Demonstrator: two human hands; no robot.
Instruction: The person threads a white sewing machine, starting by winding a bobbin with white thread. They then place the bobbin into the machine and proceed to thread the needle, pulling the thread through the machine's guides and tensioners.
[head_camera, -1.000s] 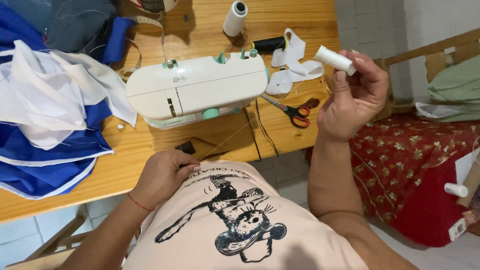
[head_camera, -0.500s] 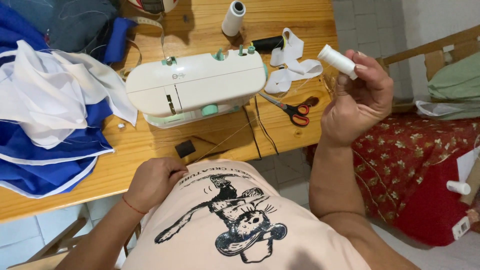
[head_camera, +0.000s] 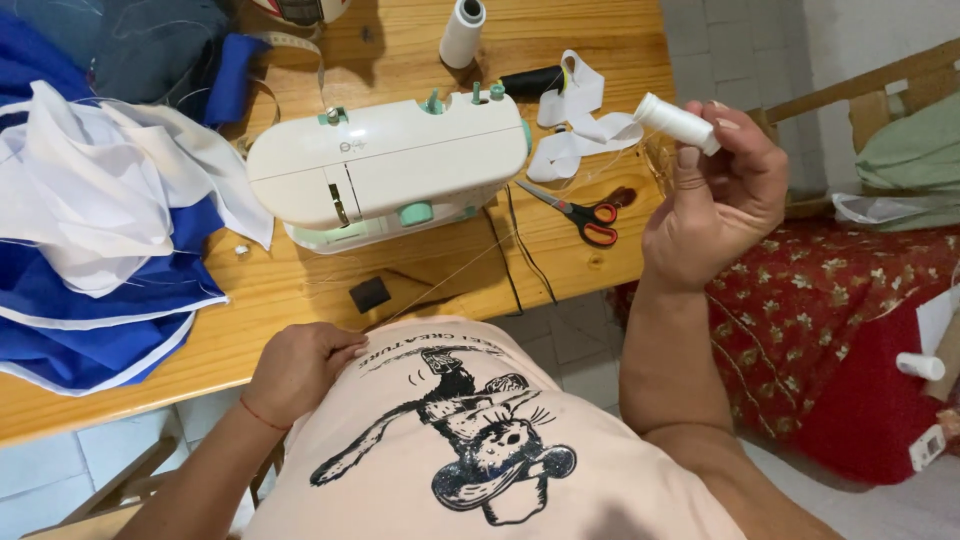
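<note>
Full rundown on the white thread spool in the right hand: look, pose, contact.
The white thread spool is a small cylinder wound with white thread, looking smooth. It is held above the wooden table's right edge, tilted with one end pointing up-left toward the white fabric strips. The right hand pinches its lower end between fingertips and thumb. Nothing else touches it.

The right hand (head_camera: 715, 205) held a white spool (head_camera: 676, 122) up beside the table (head_camera: 300, 290). The left hand (head_camera: 298, 368) rested against the shirt (head_camera: 480, 450), near the sewing machine (head_camera: 390, 165) and scissors (head_camera: 580, 210).
</note>
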